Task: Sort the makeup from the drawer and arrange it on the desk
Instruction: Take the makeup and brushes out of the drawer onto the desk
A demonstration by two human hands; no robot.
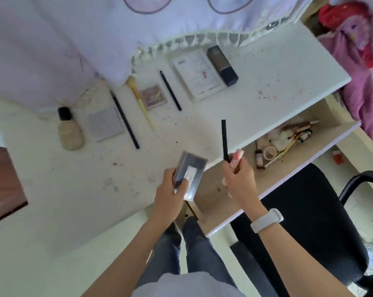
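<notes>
From the head camera, the left hand [170, 187] grips a dark rectangular clear-plastic makeup case with a white label [189, 174], thumb pressed across its face, held over the near edge of the stained white desk [267, 67]. The right hand [238, 179] is curled around the lower end of a thin black pencil-like stick [224, 139], which stands nearly upright, together with a small pink item [238, 156] (too blurred to name) pinched at the fingertips; a white wristband [267, 220] circles that wrist.

Laid out along the desk: a beige foundation bottle with a black cap [69, 130], a flat silver square compact [105, 124], a long black brush handle [125, 121], a yellow-handled brush [139, 101], a pinkish-brown square palette [153, 96], a short black pencil [170, 90], a white printed card box [197, 75] and a dark rectangular tube box [222, 65] touching its side.

The open pale wooden drawer [224, 189] at right holds a jumble of small cosmetics [284, 142]. A black office chair [310, 211] stands beside it.
</notes>
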